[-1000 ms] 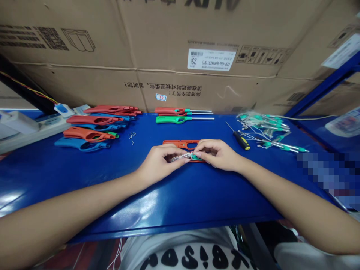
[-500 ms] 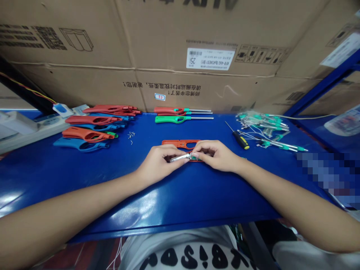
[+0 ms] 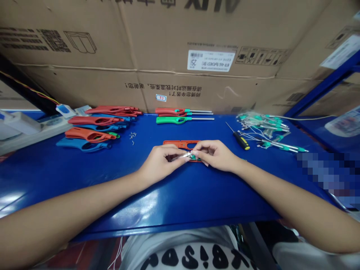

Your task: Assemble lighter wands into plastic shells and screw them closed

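Observation:
My left hand (image 3: 161, 161) is closed around a shiny, silvery tube-shaped lighter part (image 3: 181, 156), thumb and fingers along its sides. Its right end meets the fingertips of my right hand (image 3: 215, 155), which pinch there at something small and whitish; the fingers partly hide it. Just behind the hands an orange lighter shell half (image 3: 177, 143) lies open side up on the blue table. Another orange shell piece, with green in it, shows in part beneath my fingers.
Red, orange and blue lighter shells (image 3: 84, 144) are stacked at left, beside small screws (image 3: 132, 138). Assembled lighters (image 3: 171, 120) lie at the back. A screwdriver (image 3: 241, 141) and metal tubes with green ends and wires (image 3: 284, 145) are at right. A cardboard box (image 3: 157, 48) stands behind.
The silvery part has tilted and turned slightly in my left hand. My right fingertips remain at its end, with small finger movements. The view has shifted a little.

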{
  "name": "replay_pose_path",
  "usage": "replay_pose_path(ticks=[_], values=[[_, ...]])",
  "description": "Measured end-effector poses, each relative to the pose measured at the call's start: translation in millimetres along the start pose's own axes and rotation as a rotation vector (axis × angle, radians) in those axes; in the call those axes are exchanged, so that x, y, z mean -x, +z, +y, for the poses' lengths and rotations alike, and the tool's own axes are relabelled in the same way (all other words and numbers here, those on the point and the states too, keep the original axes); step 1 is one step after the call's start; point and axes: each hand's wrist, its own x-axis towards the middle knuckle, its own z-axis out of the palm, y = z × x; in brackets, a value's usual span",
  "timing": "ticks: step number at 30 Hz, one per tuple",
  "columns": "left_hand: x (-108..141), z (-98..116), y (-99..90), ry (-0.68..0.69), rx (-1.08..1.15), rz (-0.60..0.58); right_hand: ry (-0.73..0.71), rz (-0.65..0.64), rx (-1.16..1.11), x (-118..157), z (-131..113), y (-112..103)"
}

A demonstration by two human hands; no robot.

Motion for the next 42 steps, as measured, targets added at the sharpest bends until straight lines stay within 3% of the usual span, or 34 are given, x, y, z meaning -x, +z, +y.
replay_pose_path(ticks=[5,16,28,42], values=[[0.1,-0.5,0.6,-0.013,0.009,0.019,0.085,-0.005,-0.015,-1.9,-0.6,-4.1],[0.7,-2.0,1.7,-0.023,0.011,-0.005,-0.027,0.076,-0.002,-1.8,1.7,2.7],[0.3,-2.3,0.6,0.002,0.029,-0.037,-0.011,0.041,0.023,-1.2,-0.2,4.4],[-1.2,-0.4,0.2,0.006,0.032,0.005,0.045,0.007,-0.011,-2.0,-0.5,-3.1]])
